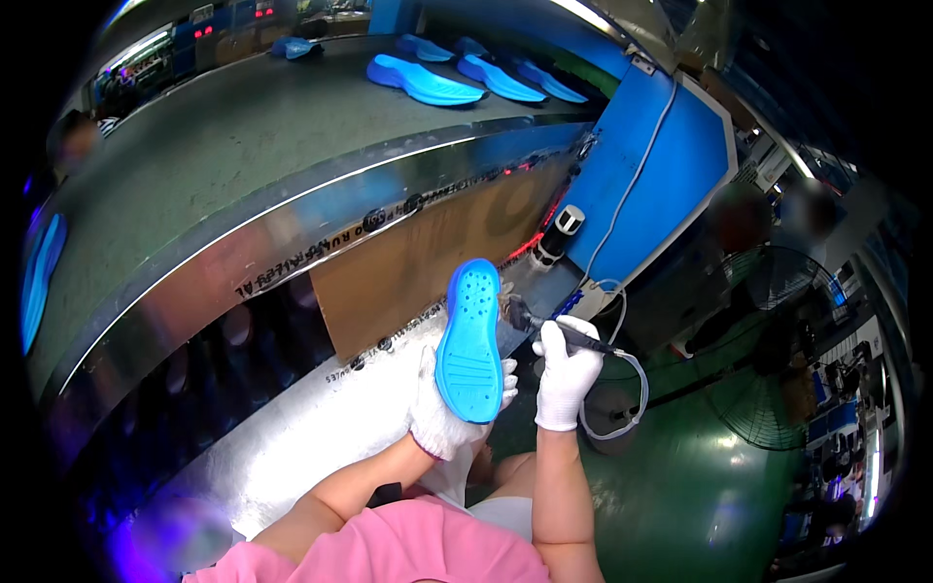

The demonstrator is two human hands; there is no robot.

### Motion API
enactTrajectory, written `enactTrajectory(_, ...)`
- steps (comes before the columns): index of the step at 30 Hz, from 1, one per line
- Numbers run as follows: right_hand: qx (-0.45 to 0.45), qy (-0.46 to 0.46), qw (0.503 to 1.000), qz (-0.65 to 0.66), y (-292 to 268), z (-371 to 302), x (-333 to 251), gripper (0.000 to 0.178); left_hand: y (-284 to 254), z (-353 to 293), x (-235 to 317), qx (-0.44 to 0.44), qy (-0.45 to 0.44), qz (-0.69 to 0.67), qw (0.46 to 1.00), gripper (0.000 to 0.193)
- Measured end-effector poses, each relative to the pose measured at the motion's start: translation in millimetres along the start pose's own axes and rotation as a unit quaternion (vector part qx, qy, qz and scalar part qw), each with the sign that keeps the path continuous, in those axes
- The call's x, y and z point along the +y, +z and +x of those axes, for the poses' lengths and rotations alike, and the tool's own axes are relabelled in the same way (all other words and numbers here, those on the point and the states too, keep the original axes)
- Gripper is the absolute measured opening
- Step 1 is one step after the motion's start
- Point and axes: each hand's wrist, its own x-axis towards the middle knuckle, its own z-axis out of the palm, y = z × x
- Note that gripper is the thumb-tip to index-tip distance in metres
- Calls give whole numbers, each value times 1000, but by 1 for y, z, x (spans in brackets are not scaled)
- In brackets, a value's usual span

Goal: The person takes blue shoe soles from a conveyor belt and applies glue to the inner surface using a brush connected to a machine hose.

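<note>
My left hand (434, 416), in a white knit glove, is closed around the lower part of a bright blue shoe sole (470, 355). The sole stands nearly upright, its broad face with small holes at the top and grooves lower down turned toward me. My right hand (566, 377), also gloved in white, grips a dark-handled brush (526, 317) with a pale tube (639, 373) running from its back end. The brush's tip is close to the sole's upper right edge; whether it touches I cannot tell. Fingers of my left hand show at the sole's right side.
Beyond my hands runs a dark green conveyor belt (243, 136) with a metal edge, carrying several blue soles (425, 80). A cardboard sheet (418, 262) covers its side. A black and white cylinder (558, 236) stands by a blue panel (651, 165). To the right is a fan (768, 340).
</note>
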Motion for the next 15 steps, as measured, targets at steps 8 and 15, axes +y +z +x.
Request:
enactTrajectory(8, -11, 27, 1000, 7, 7, -4, 4, 19, 4, -5, 3, 13, 13, 0, 1000, 94)
enactTrajectory(15, -4, 32, 999, 4, 6, -5, 12, 17, 2, -6, 0, -28, 20, -8, 999, 92)
